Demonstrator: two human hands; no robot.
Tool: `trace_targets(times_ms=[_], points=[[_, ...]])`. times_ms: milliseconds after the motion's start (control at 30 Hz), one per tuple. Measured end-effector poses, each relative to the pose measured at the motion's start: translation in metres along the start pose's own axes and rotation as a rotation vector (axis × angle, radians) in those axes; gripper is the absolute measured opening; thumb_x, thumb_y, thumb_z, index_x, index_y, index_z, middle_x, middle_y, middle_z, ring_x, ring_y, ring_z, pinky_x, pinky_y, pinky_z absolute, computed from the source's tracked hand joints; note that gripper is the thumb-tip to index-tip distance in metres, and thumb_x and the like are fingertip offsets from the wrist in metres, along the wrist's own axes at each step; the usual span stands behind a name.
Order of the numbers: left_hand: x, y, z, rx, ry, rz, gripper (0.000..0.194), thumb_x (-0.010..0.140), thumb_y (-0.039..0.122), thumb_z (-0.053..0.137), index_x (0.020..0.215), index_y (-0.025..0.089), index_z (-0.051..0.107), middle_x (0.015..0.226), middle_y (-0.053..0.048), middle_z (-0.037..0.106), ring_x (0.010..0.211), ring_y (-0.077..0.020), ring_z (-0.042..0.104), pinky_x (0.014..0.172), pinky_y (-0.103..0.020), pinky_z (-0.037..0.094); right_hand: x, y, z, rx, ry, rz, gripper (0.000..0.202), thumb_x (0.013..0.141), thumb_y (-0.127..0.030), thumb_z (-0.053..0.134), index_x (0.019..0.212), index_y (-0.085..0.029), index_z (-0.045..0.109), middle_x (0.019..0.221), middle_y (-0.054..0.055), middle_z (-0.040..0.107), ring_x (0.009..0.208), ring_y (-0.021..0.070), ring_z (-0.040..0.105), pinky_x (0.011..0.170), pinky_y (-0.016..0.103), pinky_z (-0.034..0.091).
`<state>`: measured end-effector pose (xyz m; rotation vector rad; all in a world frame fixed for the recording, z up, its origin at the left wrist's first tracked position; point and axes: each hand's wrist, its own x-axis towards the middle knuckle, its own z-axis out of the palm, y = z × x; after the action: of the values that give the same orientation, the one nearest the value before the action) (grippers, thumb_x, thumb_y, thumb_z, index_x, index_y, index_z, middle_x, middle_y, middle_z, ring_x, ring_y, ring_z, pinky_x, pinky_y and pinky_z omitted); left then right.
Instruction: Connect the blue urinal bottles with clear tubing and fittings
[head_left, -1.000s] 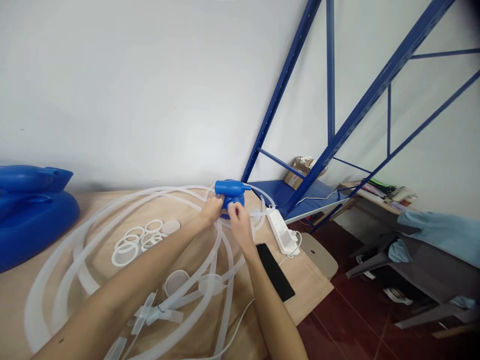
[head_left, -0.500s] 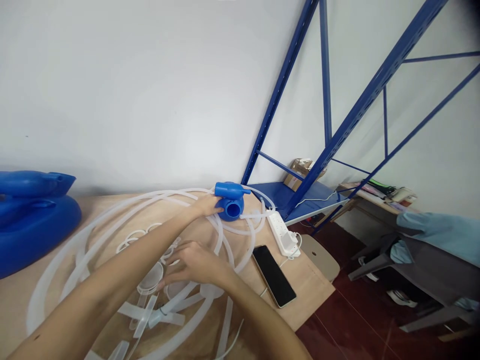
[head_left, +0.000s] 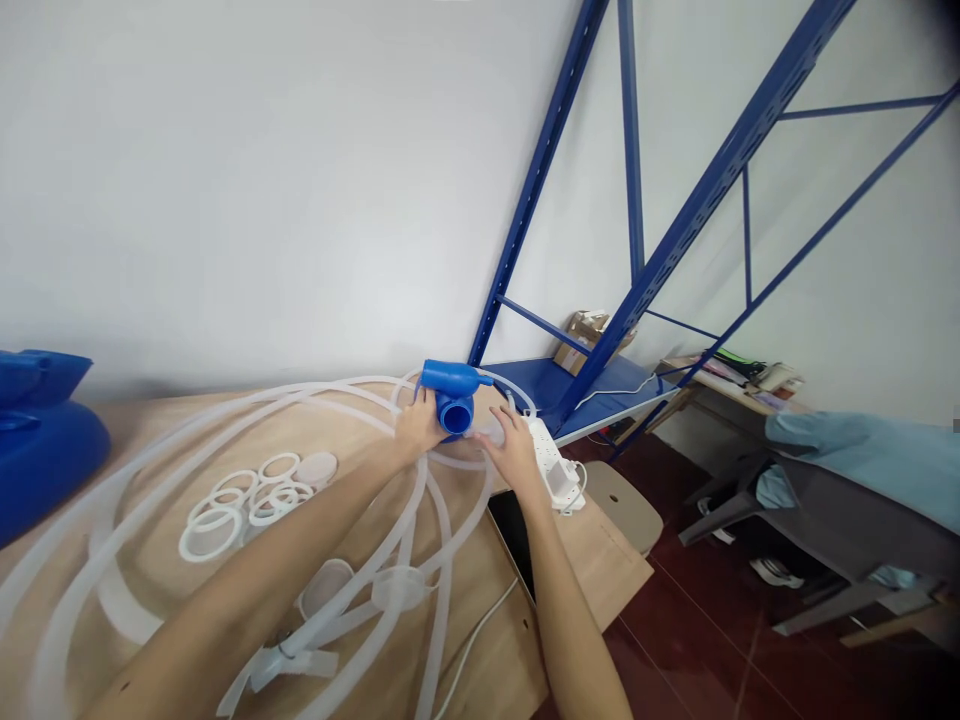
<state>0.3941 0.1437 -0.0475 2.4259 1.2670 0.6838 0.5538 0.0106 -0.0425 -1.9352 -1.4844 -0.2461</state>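
Note:
At the far side of the wooden table (head_left: 600, 560), my left hand (head_left: 418, 428) grips the left side of a small blue plastic part (head_left: 456, 378) with a round opening facing me. Just right of that opening is my right hand (head_left: 511, 440), thumb and fingers bent around a piece of translucent tubing, though the contact is too small to make out. Long translucent hoses (head_left: 375, 560) loop over the table under both forearms. White rings and discs (head_left: 212, 533) lie in a group to the left of my left forearm.
A large blue plastic piece (head_left: 45, 465) sits at the left. Near my right forearm lie a black phone (head_left: 512, 530) and a white power strip (head_left: 553, 465). Blue metal shelving (head_left: 525, 385) stands behind on the right. A person's light blue sleeve (head_left: 862, 455) shows at far right.
My right hand has moved from the rings and discs up to the right side of the blue part. My left hand still holds that part. The view has shifted slightly.

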Motion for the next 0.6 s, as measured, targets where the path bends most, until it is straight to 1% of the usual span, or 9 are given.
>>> trace_targets(times_ms=[67, 133, 167, 233, 300, 367, 467, 533, 600], points=[[0.003, 0.0, -0.002, -0.018, 0.02, 0.026, 0.088, 0.083, 0.056, 0.072, 0.15, 0.014, 0.034, 0.142, -0.024, 0.059, 0.109, -0.0415, 0.071, 0.087, -0.046, 0.057, -0.007, 0.006, 0.015, -0.177, -0.113, 0.017, 0.058, 0.095, -0.054, 0.066, 0.142, -0.02, 0.064, 0.158, 0.02, 0.051, 0.145, 0.0405, 0.046, 0.118, 0.062, 0.034], [0.009, 0.001, -0.006, -0.04, 0.045, 0.06, 0.084, 0.082, 0.059, 0.073, 0.146, 0.016, 0.038, 0.141, -0.021, 0.061, 0.114, -0.0402, 0.07, 0.09, -0.044, 0.056, -0.015, 0.003, 0.024, -0.308, -0.228, 0.005, 0.056, 0.096, -0.053, 0.065, 0.143, -0.023, 0.063, 0.16, 0.021, 0.047, 0.144, 0.0412, 0.047, 0.117, 0.063, 0.032], [0.015, 0.002, -0.008, -0.052, 0.058, 0.071, 0.084, 0.081, 0.062, 0.073, 0.144, 0.016, 0.04, 0.14, -0.021, 0.062, 0.117, -0.0401, 0.069, 0.091, -0.044, 0.056, -0.018, 0.0, 0.025, -0.348, -0.262, 0.003, 0.057, 0.095, -0.052, 0.067, 0.144, -0.023, 0.062, 0.16, 0.022, 0.046, 0.141, 0.0413, 0.049, 0.116, 0.062, 0.035], [0.027, 0.006, -0.011, -0.072, 0.081, 0.085, 0.085, 0.08, 0.065, 0.074, 0.141, 0.016, 0.041, 0.137, -0.021, 0.064, 0.119, -0.0404, 0.067, 0.093, -0.044, 0.055, -0.022, -0.009, 0.023, -0.374, -0.287, 0.019, 0.06, 0.092, -0.052, 0.071, 0.145, -0.024, 0.062, 0.158, 0.024, 0.045, 0.136, 0.0412, 0.052, 0.111, 0.058, 0.041], [0.041, 0.013, -0.009, -0.091, 0.09, 0.097, 0.086, 0.079, 0.066, 0.075, 0.14, 0.015, 0.042, 0.135, -0.021, 0.064, 0.118, -0.0408, 0.068, 0.093, -0.045, 0.055, -0.022, -0.015, 0.019, -0.344, -0.314, 0.037, 0.054, 0.09, -0.051, 0.075, 0.138, -0.028, 0.068, 0.157, 0.022, 0.044, 0.138, 0.0413, 0.049, 0.109, 0.056, 0.044], [0.053, 0.022, -0.003, -0.109, 0.08, 0.125, 0.087, 0.078, 0.064, 0.078, 0.14, 0.015, 0.042, 0.135, -0.022, 0.064, 0.116, -0.0405, 0.068, 0.093, -0.045, 0.055, -0.021, -0.017, 0.016, -0.291, -0.363, 0.041, 0.043, 0.087, -0.051, 0.078, 0.125, -0.03, 0.075, 0.159, 0.018, 0.041, 0.146, 0.0422, 0.041, 0.113, 0.058, 0.041], [0.065, 0.036, 0.017, -0.134, 0.039, 0.178, 0.089, 0.073, 0.06, 0.084, 0.14, 0.016, 0.045, 0.136, -0.021, 0.063, 0.116, -0.0401, 0.068, 0.095, -0.045, 0.055, -0.019, -0.015, 0.016, -0.22, -0.443, 0.028, 0.038, 0.086, -0.051, 0.079, 0.116, -0.028, 0.079, 0.163, 0.015, 0.035, 0.154, 0.0453, 0.027, 0.117, 0.065, 0.034], [0.069, 0.043, 0.034, -0.152, 0.017, 0.201, 0.09, 0.073, 0.06, 0.085, 0.141, 0.015, 0.046, 0.139, -0.021, 0.062, 0.117, -0.0394, 0.068, 0.098, -0.047, 0.055, -0.018, -0.013, 0.019, -0.193, -0.469, -0.008, 0.03, 0.09, -0.046, 0.076, 0.111, -0.025, 0.081, 0.165, 0.014, 0.033, 0.157, 0.0464, 0.021, 0.12, 0.068, 0.028], [0.073, 0.048, 0.049, -0.168, 0.007, 0.2, 0.086, 0.079, 0.062, 0.08, 0.143, 0.015, 0.046, 0.145, -0.022, 0.057, 0.121, -0.0371, 0.065, 0.103, -0.049, 0.053, -0.019, -0.011, 0.022, -0.181, -0.47, -0.062, 0.023, 0.095, -0.038, 0.07, 0.107, -0.023, 0.081, 0.164, 0.013, 0.035, 0.158, 0.0461, 0.017, 0.123, 0.071, 0.021]])
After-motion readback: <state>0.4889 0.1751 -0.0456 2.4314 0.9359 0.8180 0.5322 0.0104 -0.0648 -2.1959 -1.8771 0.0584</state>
